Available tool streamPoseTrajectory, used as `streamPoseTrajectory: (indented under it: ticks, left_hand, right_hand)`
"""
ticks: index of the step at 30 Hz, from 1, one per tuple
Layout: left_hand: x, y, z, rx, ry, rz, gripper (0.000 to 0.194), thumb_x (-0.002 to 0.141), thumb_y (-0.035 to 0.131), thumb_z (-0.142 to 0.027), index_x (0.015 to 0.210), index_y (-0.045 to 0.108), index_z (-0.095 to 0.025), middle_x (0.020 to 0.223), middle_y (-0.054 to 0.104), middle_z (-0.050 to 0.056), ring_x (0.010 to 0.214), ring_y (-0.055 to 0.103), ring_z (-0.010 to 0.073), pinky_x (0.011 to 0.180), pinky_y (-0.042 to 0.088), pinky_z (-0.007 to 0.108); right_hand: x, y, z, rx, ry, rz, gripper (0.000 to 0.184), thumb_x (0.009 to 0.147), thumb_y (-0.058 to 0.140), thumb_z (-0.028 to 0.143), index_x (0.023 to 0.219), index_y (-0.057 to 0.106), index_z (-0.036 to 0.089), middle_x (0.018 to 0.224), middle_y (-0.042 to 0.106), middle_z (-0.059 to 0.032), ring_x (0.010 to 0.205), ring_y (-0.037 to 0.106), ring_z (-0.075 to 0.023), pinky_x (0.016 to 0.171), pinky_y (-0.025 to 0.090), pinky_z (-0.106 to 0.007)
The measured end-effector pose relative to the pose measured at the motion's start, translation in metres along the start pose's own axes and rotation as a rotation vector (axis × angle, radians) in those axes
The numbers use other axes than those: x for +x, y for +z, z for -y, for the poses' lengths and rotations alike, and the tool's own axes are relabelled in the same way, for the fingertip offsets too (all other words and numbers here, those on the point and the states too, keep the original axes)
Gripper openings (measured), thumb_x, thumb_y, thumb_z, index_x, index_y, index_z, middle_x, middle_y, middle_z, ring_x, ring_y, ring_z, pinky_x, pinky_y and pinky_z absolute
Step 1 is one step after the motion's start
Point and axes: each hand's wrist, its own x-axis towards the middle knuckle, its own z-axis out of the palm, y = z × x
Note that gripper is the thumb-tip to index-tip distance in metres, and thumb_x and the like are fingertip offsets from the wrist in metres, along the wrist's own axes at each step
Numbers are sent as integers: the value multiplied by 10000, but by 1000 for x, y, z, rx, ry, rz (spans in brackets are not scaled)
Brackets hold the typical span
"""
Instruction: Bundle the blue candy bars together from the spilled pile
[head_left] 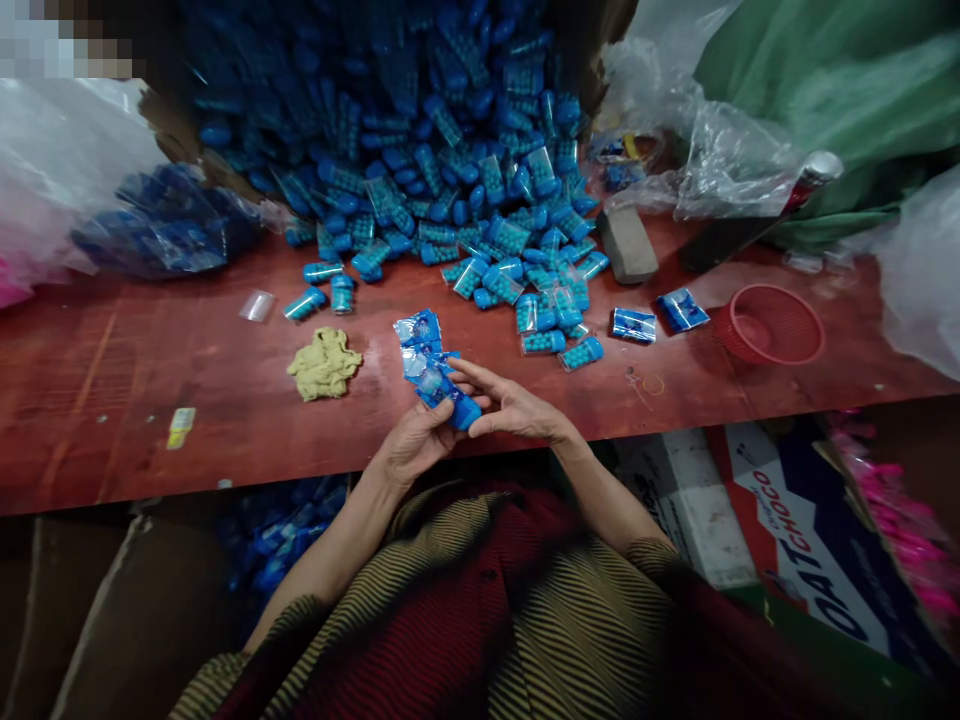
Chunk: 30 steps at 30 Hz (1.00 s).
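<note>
In front of my body, my left hand (420, 438) closes thumb and fingers on the lower end of a blue printed wrapper strip (420, 330), whose upper end lies toward the table. A blue-capped plastic tube (463, 410) seems to lie against the strip, though my fingers partly cover it. From the right, my right hand (517, 408) reaches around the same bundle, its thumb and fingers gripping the side. A lump of yellow-green putty (324, 364) sits left of the hands. Beyond them spreads a heap of clear blue-capped tubes (480, 230) filled with blue balls.
Two folded blue packets (634, 325) and a red mesh basket (772, 325) stand right on the red table (240, 400). Behind them are a grey block (628, 245) and a dark bottle-like object (739, 235). A bag of blue pieces (169, 220) lies left.
</note>
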Motion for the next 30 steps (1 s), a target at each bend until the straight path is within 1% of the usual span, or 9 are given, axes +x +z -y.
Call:
streamPoseTrajectory:
  ticks: [5, 8, 11, 13, 17, 20, 22, 25, 30]
  left_hand:
    - [1, 3, 8, -30, 49, -6, 301, 644, 786, -261, 892, 664, -142, 776, 721, 37, 750, 683, 161, 706, 543, 238]
    - [0, 6, 11, -52, 55, -18, 290, 672, 765, -270, 910, 661, -141, 815, 726, 50, 739, 683, 157, 691, 547, 238]
    - [-1, 8, 8, -53, 44, -38, 253, 732, 713, -243, 957, 650, -143, 846, 722, 59, 809, 684, 172, 713, 548, 251]
    - [-2, 8, 5, -52, 32, -54, 228, 739, 703, -210, 950, 651, -140, 824, 717, 56, 832, 684, 178, 713, 545, 247]
    - [0, 10, 6, -70, 55, -134, 152, 723, 711, -169, 860, 660, -126, 755, 708, 40, 746, 682, 149, 668, 541, 210]
    - [3, 13, 11, -79, 74, -212, 123, 759, 680, -187, 866, 655, -131, 764, 707, 37, 690, 671, 129, 632, 543, 204]
    - [4, 15, 13, -73, 81, -238, 120, 786, 653, -209, 872, 650, -126, 763, 704, 44, 670, 664, 124, 606, 538, 198]
    - [3, 17, 11, -71, 83, -215, 123, 815, 618, -215, 892, 641, -122, 791, 705, 52, 686, 665, 123, 611, 535, 193]
    - [-3, 13, 4, -62, 35, -135, 183, 821, 587, -137, 1000, 623, -141, 904, 713, 69, 837, 681, 162, 740, 547, 257]
  right_hand:
    - [1, 0, -8, 71, 18, -2, 967, 623, 788, 124, 1428, 298, 341, 1352, 454, -24, 1195, 468, -178, 1046, 379, -364]
    - [1, -1, -8, 69, 28, -19, 967, 620, 789, 126, 1428, 301, 334, 1336, 470, -28, 1187, 474, -176, 1038, 386, -347]
    - [0, -2, -4, 19, 26, -38, 924, 645, 776, 140, 1426, 317, 323, 1349, 468, -37, 1222, 452, -189, 1038, 383, -334]
    - [1, -2, -2, -12, 14, -33, 896, 661, 764, 141, 1423, 327, 316, 1351, 473, -37, 1248, 433, -192, 1042, 376, -328]
    - [4, -1, -3, 0, 2, -1, 927, 647, 768, 126, 1428, 309, 324, 1350, 480, -30, 1205, 467, -177, 1017, 398, -323]
    - [5, 1, -7, 13, 32, -20, 939, 644, 765, 119, 1434, 298, 314, 1375, 465, -42, 1182, 481, -166, 989, 415, -291]
    - [5, 2, -9, 25, 51, -39, 935, 645, 756, 110, 1436, 298, 308, 1378, 466, -48, 1180, 482, -162, 967, 429, -270]
    - [5, 1, -9, 37, 75, -71, 918, 647, 744, 101, 1433, 310, 295, 1366, 479, -51, 1145, 501, -151, 934, 448, -253]
    - [6, -2, -7, 40, 64, -76, 893, 640, 749, 106, 1420, 344, 268, 1307, 527, -45, 1134, 499, -143, 945, 440, -247]
